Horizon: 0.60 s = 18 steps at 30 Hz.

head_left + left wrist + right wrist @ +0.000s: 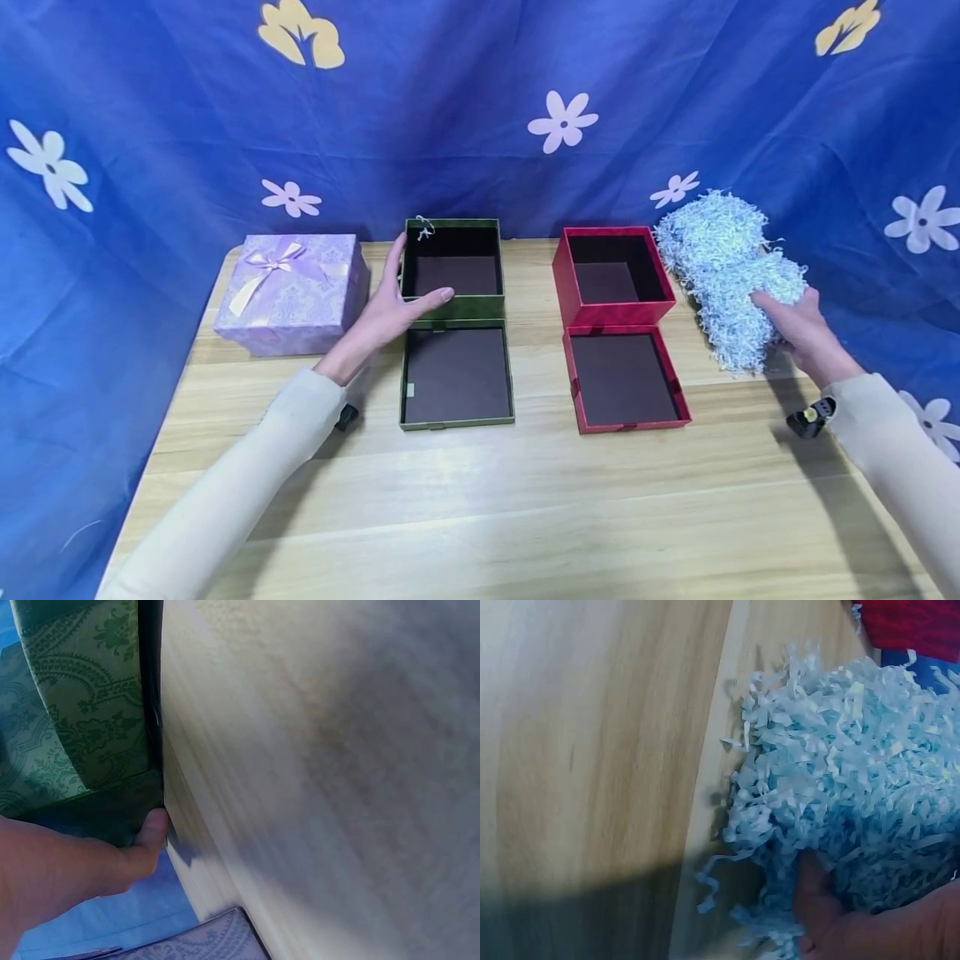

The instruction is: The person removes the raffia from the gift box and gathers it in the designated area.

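My left hand (382, 312) rests against the left side of a green patterned box (453, 307), its thumb stretched across the front rim. In the left wrist view, a fingertip (155, 823) touches the lower corner of that box. A few pale blue strands (425, 227) hang on its back rim; its inside is dark. At the far right, my right hand (802, 329) grips the near right part of a large heap of pale blue shredded paper (712, 242). The thumb sinks into the strands, which hide the other fingers.
A green lid (457, 375) lies inside-up before the green box. Right of it stand an open red box (615, 313) and its upturned red lid (630, 379). A lilac gift box (300, 292) with a ribbon bow sits at the left. Blue flowered cloth (450, 108) hangs behind the table.
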{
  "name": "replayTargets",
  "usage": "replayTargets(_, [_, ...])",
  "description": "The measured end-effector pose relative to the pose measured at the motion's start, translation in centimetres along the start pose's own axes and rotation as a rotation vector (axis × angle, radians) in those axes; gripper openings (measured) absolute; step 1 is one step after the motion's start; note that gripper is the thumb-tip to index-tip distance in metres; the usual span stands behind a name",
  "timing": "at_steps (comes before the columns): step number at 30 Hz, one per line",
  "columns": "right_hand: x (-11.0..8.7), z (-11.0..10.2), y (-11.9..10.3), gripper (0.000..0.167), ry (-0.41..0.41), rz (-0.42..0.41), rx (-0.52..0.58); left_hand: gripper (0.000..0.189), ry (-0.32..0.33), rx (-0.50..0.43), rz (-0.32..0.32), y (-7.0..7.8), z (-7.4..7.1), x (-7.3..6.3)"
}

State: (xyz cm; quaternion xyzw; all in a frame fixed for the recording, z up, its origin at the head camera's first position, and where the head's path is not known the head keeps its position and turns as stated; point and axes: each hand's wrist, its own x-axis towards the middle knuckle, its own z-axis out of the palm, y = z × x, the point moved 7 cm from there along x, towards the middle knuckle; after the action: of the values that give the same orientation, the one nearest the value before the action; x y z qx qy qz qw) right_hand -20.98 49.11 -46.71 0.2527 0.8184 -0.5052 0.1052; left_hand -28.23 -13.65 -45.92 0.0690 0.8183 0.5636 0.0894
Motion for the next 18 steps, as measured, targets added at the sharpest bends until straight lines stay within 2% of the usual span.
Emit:
replayTargets(5, [-0.6, 0.1, -0.7, 0.129, 0.021, -0.006, -0.153, 0.120, 0.001, 0.000, 0.009, -0.1, 0.1, 0.1])
replayTargets(8, [-1.2, -0.1, -1.1, 0.128, 0.101, -0.020, -0.207, 0.120, 0.001, -0.006, 0.018, 0.1, 0.1, 0.1])
replayTargets(13, [-2.2, 0.1, -1.7, 0.115, 0.250, -0.073, -0.147, 0.119, 0.002, -0.001, 0.022, 0.1, 0.0, -0.2])
replayTargets(18, [-3.3, -0.4, -2.8, 0.091, 0.437, -0.122, -0.025, 0.119, 0.001, 0.011, 0.029, 0.2, 0.0, -0.2])
